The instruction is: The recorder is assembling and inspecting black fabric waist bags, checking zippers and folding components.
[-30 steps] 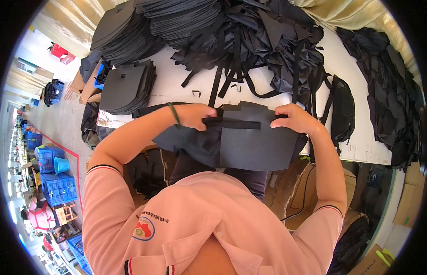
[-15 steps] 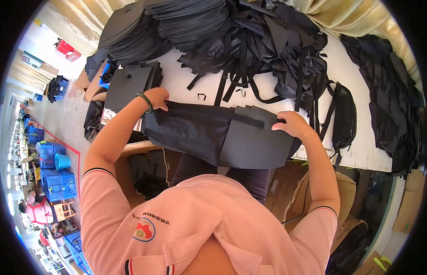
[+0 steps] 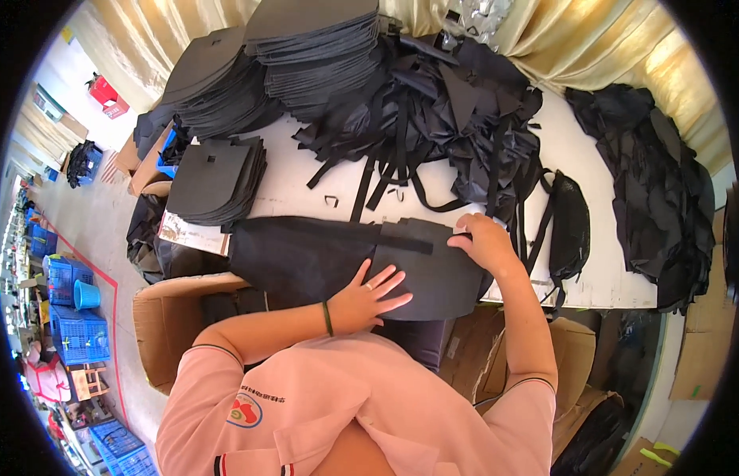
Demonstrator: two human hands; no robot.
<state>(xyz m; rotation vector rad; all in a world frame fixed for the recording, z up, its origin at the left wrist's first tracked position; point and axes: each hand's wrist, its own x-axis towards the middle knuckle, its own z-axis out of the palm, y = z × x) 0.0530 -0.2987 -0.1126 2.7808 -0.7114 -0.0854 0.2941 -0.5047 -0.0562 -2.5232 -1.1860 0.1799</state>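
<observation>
Left hand, fingers spread, presses flat on the black fabric panel; right hand at three o'clock pinches its edge, fingertips hidden.

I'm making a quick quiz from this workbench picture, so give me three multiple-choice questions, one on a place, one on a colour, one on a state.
1. Where does the left hand rest?
A. on the black fabric panel
B. on the blue crate
C. on the curtain

2. What colour is the person's shirt?
A. green
B. pink
C. white

3. How is the left hand?
A. clenched in a fist
B. pinching a strap
C. flat, fingers spread

Answers: 1 A, the palm lies on the panel at the table edge. 2 B, the shirt is plainly pink. 3 C, its fingers lie open on the fabric, while the right hand presses the panel's far edge.
</observation>
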